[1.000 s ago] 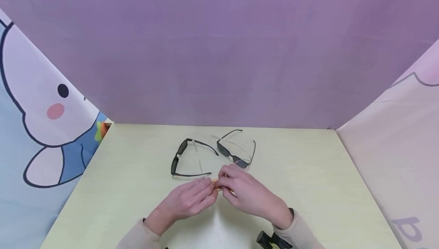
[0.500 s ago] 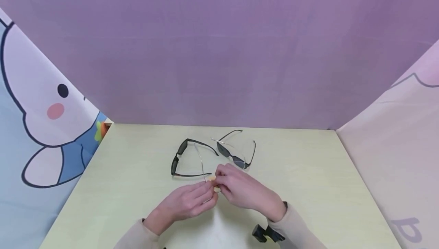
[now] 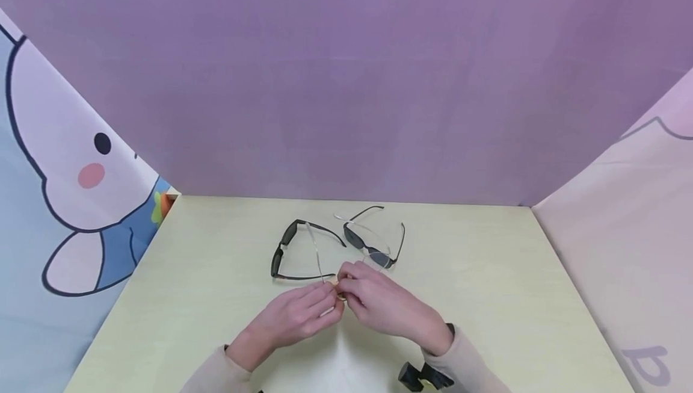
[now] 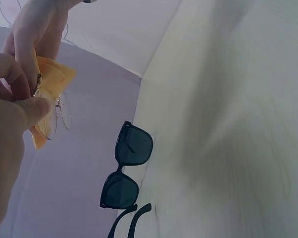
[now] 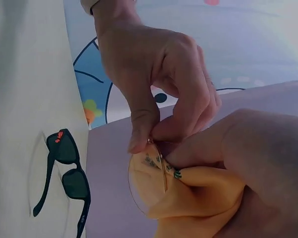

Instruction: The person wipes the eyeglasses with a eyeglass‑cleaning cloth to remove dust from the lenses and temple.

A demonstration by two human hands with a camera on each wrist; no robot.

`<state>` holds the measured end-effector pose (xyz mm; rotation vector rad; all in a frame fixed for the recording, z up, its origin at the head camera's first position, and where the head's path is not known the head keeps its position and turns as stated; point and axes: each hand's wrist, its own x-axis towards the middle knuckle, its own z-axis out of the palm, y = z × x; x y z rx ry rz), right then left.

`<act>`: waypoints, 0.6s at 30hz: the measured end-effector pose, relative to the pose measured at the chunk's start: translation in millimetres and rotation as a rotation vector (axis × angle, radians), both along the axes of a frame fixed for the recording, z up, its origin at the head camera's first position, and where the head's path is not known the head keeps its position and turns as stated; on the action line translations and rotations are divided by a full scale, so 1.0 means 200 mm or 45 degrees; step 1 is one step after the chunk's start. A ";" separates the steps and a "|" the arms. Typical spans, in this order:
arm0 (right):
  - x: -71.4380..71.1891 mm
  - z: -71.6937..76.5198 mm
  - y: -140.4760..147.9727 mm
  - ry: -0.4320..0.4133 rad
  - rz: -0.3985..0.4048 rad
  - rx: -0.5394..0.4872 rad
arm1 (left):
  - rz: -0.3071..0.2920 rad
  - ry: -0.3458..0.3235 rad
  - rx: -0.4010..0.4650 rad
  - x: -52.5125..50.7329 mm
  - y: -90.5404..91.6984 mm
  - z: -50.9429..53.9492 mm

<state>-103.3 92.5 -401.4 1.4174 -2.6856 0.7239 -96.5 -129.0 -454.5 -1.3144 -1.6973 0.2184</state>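
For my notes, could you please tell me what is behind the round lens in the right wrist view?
Through the round lens, printed orange cloth shows; whatever the cloth covers is hidden.

Out across the pale yellow tabletop [image 3: 514, 297], two pairs of dark sunglasses are displayed, arms unfolded! The left pair [image 3: 277, 260] is set with its arms pointed right; just beside it, the right pair [image 3: 354, 237] is angled farther back.
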 end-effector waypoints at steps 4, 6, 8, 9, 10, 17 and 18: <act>0.01 0.03 0.04 -0.032 0.004 -0.043 | -0.012 -0.017 0.008 0.00 -0.01 0.01; 0.01 0.03 0.06 -0.014 -0.004 -0.056 | -0.023 -0.016 0.014 -0.01 -0.01 0.00; 0.02 0.03 0.07 0.016 -0.014 -0.063 | -0.028 -0.018 0.017 -0.01 -0.01 0.00; 0.02 0.03 0.07 0.031 -0.020 -0.061 | -0.029 -0.012 0.014 -0.01 -0.01 0.00; 0.02 0.03 0.07 0.044 -0.026 -0.058 | -0.029 -0.007 0.009 -0.01 -0.01 0.00; 0.00 0.00 0.02 0.091 -0.067 0.060 | -0.037 -0.019 -0.027 -0.01 0.02 -0.03; -0.01 0.00 0.01 0.085 -0.066 0.078 | -0.034 -0.021 -0.031 0.00 0.02 -0.03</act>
